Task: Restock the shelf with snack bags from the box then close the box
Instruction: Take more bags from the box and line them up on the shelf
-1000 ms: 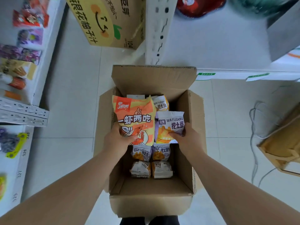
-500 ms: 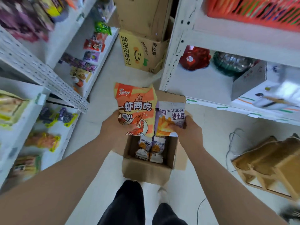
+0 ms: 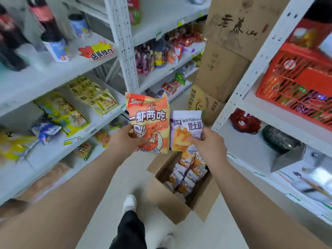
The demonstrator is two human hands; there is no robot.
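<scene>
A: What has each hand got?

B: The left hand [image 3: 124, 141] grips 1 orange shrimp-snack bag [image 3: 149, 115] by its lower edge, thumb across the front and fingers behind. The right hand [image 3: 208, 144] pinches 1 purple potato-stick bag [image 3: 186, 130] the same way, low on its right side. Both bags are upright, side by side, touching or very nearly so.

A: And the rest of the stock?

B: It's in the open box [image 3: 167, 203] on the floor, below the hands and slightly to the right, with its flaps up. Small purple-and-orange packets [image 3: 186, 175] are packed inside. I'd judge the restocking to be at an early stage, with closing the box a long way off.

A: Where should these 2 go?

B: The snack shelf [image 3: 97, 123] on the left looks likeliest. Yellow bags [image 3: 93, 96] lie on it, with bare board in front of them. I cannot tell where matching bags sit, so look before committing.

A: How do you place them well?

B: Set them down 1 at a time. Hold them low, as now, so the puffed body isn't squeezed. These bags look light, air-filled and slippery, so lean each against a neighbour or lay it flat, label forward. Mind the white shoe [image 3: 129, 202] close to the box when stepping left, and don't let a forearm sweep the yellow bags off.
</scene>
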